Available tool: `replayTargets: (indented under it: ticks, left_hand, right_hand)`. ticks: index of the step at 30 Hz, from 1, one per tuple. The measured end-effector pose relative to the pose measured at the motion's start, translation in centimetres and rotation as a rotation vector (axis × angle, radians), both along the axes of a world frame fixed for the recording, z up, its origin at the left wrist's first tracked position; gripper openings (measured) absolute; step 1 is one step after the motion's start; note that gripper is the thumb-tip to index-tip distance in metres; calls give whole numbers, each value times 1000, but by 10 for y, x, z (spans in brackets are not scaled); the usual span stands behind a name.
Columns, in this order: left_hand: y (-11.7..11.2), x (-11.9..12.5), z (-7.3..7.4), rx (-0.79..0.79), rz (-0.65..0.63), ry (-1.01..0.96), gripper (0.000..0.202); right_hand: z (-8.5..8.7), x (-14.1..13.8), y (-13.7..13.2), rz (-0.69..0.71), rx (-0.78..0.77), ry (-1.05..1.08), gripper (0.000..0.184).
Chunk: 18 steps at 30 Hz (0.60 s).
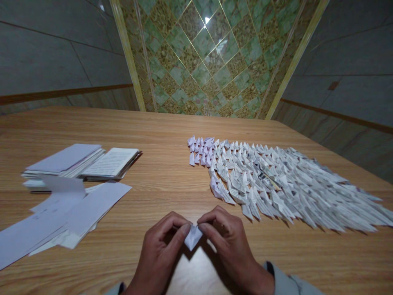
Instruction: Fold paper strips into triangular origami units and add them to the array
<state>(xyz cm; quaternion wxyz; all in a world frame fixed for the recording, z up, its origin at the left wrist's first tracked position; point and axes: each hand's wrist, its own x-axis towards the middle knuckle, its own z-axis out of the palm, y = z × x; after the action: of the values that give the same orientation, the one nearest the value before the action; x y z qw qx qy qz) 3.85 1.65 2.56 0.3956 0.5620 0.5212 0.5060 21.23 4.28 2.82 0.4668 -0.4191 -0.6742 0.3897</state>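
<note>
Nearest, the left hand and right hand sit above the wood-grain surface, their fingers clenched on a small folded white paper piece at near centre. To the right spreads a large array of folded paper pieces; to the left lie loose sheets, a stack of papers and an open book.

view: head-worn | faces: forward, down | near: left hand, right hand | beyond: wooden table

Left hand, right hand — fingers pinching inward
</note>
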Motion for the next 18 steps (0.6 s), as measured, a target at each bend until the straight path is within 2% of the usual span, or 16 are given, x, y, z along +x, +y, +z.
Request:
replayTargets:
  ticks: [5, 11, 15, 18]
  left_hand:
    - [7, -3, -2, -75, 134, -165, 28]
    - [11, -3, -3, -223, 180, -466, 38]
    - [11, 1, 0, -257, 123, -631, 37]
    - [11, 2, -3, -218, 86, -618, 34]
  right_hand:
    - [-2, 0, 0, -24, -59, 85, 16]
    - [-4, 1, 2, -157, 117, 45, 10]
    - [1, 2, 3, -74, 282, -58, 22]
    - [5, 2, 1, 5, 355, -125, 27]
